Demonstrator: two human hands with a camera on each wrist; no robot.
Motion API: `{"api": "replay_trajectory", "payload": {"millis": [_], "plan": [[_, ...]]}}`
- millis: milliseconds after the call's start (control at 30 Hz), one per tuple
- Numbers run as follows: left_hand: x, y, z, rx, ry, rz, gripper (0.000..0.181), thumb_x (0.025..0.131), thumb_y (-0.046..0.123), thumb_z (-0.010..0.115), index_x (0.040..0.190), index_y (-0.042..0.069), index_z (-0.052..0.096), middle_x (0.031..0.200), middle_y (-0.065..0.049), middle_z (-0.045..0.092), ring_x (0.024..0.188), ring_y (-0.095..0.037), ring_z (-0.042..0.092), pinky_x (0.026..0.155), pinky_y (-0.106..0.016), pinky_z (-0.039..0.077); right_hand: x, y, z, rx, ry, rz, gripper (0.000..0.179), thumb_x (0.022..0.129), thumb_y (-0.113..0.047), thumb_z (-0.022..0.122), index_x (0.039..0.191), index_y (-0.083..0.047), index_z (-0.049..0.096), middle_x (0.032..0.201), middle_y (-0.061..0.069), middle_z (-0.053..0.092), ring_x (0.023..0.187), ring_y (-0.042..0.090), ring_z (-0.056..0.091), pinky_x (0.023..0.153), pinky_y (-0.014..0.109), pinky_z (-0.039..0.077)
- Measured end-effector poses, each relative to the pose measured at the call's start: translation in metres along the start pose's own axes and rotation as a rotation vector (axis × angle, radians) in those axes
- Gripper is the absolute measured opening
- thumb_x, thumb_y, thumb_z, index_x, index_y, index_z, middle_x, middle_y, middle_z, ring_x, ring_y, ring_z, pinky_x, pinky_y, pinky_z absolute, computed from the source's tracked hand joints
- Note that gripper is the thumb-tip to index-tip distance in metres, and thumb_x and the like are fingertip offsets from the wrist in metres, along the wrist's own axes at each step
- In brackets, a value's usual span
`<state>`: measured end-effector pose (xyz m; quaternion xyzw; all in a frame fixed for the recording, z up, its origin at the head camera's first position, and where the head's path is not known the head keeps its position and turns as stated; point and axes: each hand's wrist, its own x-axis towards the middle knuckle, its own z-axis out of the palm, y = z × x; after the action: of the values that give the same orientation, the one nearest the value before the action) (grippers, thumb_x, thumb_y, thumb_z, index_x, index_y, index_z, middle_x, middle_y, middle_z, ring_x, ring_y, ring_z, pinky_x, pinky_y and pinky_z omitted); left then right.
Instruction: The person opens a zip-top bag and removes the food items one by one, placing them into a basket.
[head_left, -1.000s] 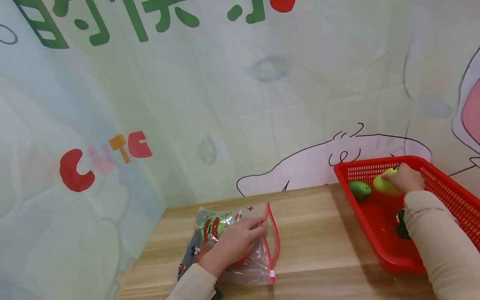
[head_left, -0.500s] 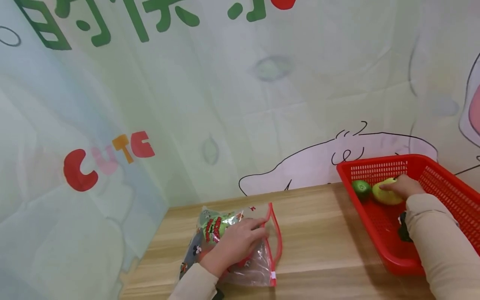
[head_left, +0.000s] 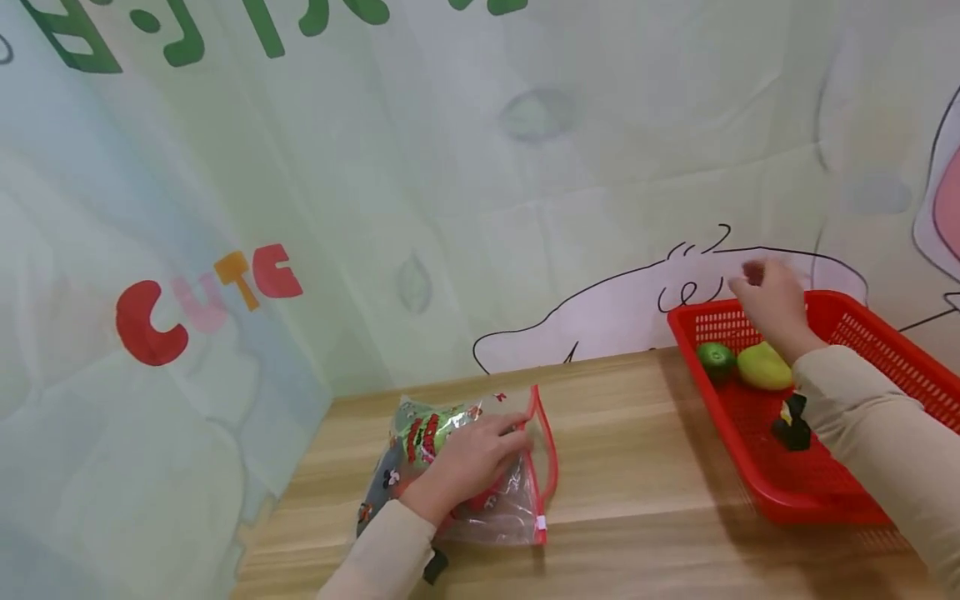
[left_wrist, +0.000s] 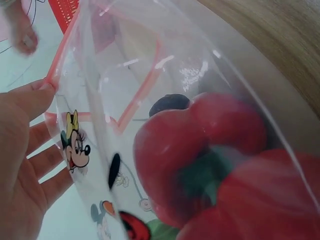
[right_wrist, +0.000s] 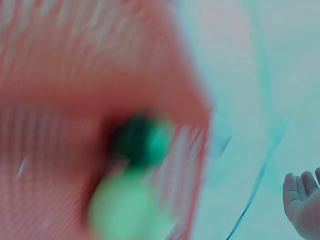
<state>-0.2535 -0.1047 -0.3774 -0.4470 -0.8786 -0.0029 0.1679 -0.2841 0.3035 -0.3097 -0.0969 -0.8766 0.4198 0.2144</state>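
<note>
My left hand (head_left: 476, 457) holds the rim of a clear zip bag (head_left: 498, 521) with a pink-red edge and cartoon prints, lying on the table. Through its film, the left wrist view shows red bell peppers (left_wrist: 172, 150), one with a green stem. My right hand (head_left: 772, 304) is raised over the far edge of a red plastic basket (head_left: 757, 487), fingers loosely bent, nothing in them. Below it in the basket lie a yellow-green pear (head_left: 763, 367) and, beside it to the left, a small dark-green fruit (head_left: 716, 360). The right wrist view is blurred.
The wooden table (head_left: 615, 467) runs between bag and basket. A printed curtain (head_left: 420, 208) hangs right behind the table's far edge. The black wrist camera (head_left: 792, 423) hangs under my right sleeve, above the basket's floor.
My right hand has let go of the pear and risen out of the basket, up and slightly left. The pear stays beside the green fruit. My left hand stays on the bag.
</note>
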Motion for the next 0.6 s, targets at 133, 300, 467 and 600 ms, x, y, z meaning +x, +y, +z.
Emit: {"api": "replay_trajectory", "payload": {"millis": [133,300,467,600], "plan": [[0.003,-0.001,-0.003,-0.001,0.004,-0.013,0.017,0.088,0.024,0.062,0.103,0.030,0.059,0.131,0.002,0.055,0.118,-0.016,0.055,0.093,-0.034,0.050,-0.023,-0.053,0.027,0.083,-0.104,-0.148,0.043,0.096,-0.026,0.042,0.129,0.002,0.040,0.127,0.023,0.047,0.117,0.037,0.044,0.098,0.053,0.041],[0.007,-0.002,-0.004,-0.018,-0.001,-0.009,0.017,0.088,0.023,0.062,0.103,0.029,0.060,0.132,0.001,0.055,0.118,-0.017,0.055,0.093,-0.035,0.050,-0.058,-0.084,0.064,0.040,-0.349,-0.241,0.027,0.093,-0.013,0.048,0.116,0.002,0.051,0.114,0.020,0.057,0.105,0.032,0.052,0.091,0.047,0.046],[0.011,-0.002,-0.005,-0.032,0.013,-0.009,0.016,0.088,0.023,0.061,0.103,0.028,0.060,0.131,0.000,0.055,0.116,-0.018,0.057,0.092,-0.035,0.051,-0.093,-0.084,0.114,0.013,-0.563,-0.294,0.016,0.087,-0.002,0.052,0.101,0.001,0.057,0.097,0.016,0.062,0.089,0.025,0.058,0.078,0.037,0.052],[0.013,0.000,-0.004,-0.038,0.053,-0.008,0.016,0.087,0.023,0.062,0.103,0.027,0.061,0.129,0.000,0.057,0.113,-0.018,0.059,0.088,-0.034,0.052,-0.112,-0.075,0.159,0.007,-0.650,-0.329,0.015,0.083,0.001,0.055,0.098,0.000,0.058,0.096,0.014,0.064,0.090,0.023,0.060,0.078,0.035,0.052]]}}
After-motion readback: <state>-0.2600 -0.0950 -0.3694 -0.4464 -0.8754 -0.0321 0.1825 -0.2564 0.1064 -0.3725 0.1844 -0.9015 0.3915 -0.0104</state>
